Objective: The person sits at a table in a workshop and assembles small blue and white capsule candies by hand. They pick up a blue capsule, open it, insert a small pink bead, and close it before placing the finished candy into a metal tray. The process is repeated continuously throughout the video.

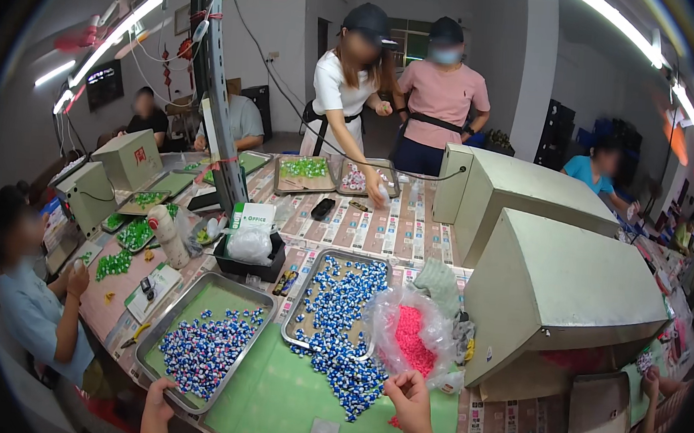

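left hand [158, 403]: at tray [214, 296] edge | right hand [407, 399]: curled (grip unclear)

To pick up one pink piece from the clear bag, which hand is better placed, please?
Probably the right hand: it is close to the pink pieces in the clear bag. The left hand is farther away, at the near edge of a metal tray.

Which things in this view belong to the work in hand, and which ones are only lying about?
Seemingly in the work:
left hand, at the near tray
right hand, by the green mat
blue-and-white pieces
pink pieces in a clear bag

Seemingly lying about:
yellow-handled tool
black bin
pale flask
grey cloth
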Demonstrator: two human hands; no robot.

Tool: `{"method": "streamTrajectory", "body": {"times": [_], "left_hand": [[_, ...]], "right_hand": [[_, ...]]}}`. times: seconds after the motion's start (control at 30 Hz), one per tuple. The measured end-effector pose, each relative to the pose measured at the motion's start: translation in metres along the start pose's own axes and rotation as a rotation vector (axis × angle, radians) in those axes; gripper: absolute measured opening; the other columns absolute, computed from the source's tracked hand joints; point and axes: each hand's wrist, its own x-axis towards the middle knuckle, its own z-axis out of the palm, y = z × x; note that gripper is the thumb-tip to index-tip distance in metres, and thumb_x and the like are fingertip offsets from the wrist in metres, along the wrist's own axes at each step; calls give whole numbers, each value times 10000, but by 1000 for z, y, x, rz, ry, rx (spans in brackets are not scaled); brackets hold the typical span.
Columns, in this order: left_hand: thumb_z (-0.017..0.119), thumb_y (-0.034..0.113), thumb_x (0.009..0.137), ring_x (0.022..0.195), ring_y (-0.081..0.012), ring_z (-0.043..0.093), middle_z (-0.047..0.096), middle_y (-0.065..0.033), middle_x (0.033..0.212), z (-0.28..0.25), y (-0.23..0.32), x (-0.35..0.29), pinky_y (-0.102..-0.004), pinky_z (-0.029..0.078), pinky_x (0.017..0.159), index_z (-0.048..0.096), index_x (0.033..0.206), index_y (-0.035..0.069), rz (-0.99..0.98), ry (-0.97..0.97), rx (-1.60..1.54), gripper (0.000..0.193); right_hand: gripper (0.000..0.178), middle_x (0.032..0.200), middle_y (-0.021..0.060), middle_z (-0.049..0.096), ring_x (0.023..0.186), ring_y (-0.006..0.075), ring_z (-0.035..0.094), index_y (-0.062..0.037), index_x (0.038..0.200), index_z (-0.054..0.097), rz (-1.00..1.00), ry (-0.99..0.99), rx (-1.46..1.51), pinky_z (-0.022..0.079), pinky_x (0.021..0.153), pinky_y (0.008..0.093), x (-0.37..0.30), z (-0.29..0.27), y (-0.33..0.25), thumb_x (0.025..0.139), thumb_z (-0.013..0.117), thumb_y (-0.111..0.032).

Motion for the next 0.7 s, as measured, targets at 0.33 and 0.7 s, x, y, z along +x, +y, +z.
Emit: {"method": "streamTrajectory", "body": {"times": [0.33,0.7], "left_hand": [[521,55,637,809,-231,616,619,-61,896,2,-4,-9,-369,531,753,579,938,29,177,128,-54,308],[466,70,684,771,-208,636,626,-65,917,43,68,-99,-344,541,722,566,1018,9,358,30,-38,354]], "right_hand": [[202,879,33,575,794,104,554,-72,892,458,1,-2,-14,467,737,248,0,1,-5,869,630,31],[197,881,23,583,782,78,545,-65,901,463,-55,-30,23,452,703,222,-3,2,-8,874,643,11]]}}
